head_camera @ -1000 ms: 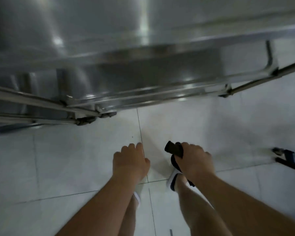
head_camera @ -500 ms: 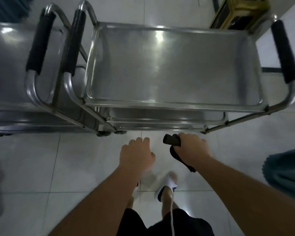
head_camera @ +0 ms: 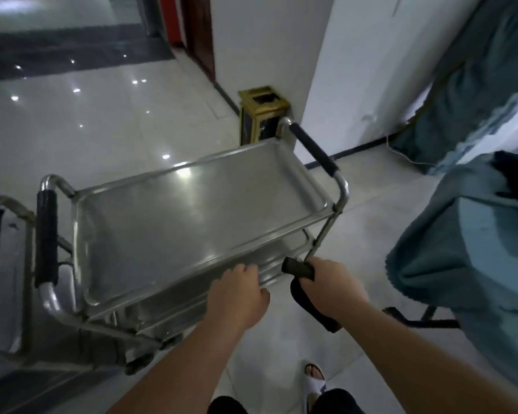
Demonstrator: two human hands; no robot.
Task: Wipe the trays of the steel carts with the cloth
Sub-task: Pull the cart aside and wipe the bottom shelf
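Right hand (head_camera: 334, 286): fingers curled tight around a dark, rolled-up cloth (head_camera: 300, 270), one thick end poking out past the knuckles toward the cart, a long dark tail of it drooping below the wrist. Left hand (head_camera: 237, 297): fingers bent loosely inward and close together, pinching nothing, knuckles hovering just at the near rim of the top tray; contact with the rim impossible to confirm.

Outward from there: the shiny rectangular steel top tray (head_camera: 192, 216) of the nearer cart, bare, with ceiling lights mirrored on it. No streaks, suds or wet patches readable at this blur, so no telling whether already wiped. Just beneath, a lower steel tray (head_camera: 174, 312), only a strip of its near edge visible. Black foam-wrapped handle bars at each end of the cart, one at far right (head_camera: 313, 149), one at left (head_camera: 46, 239). Beside that left handle, a second steel cart (head_camera: 3, 264), mostly cut off at the frame's edge, its tray barely seen.

Farther out: a gold-trimmed bin (head_camera: 262, 113) against the white wall, teal draped fabric (head_camera: 467, 234) at right, glossy tiled floor all around.

Judgement on progress: cloth in hand but off the metal, not spread flat for wiping. Probably at a start or between surfaces. Left to do, as far as visible: cloth onto the top tray, then the lower tray, then the neighbouring cart.
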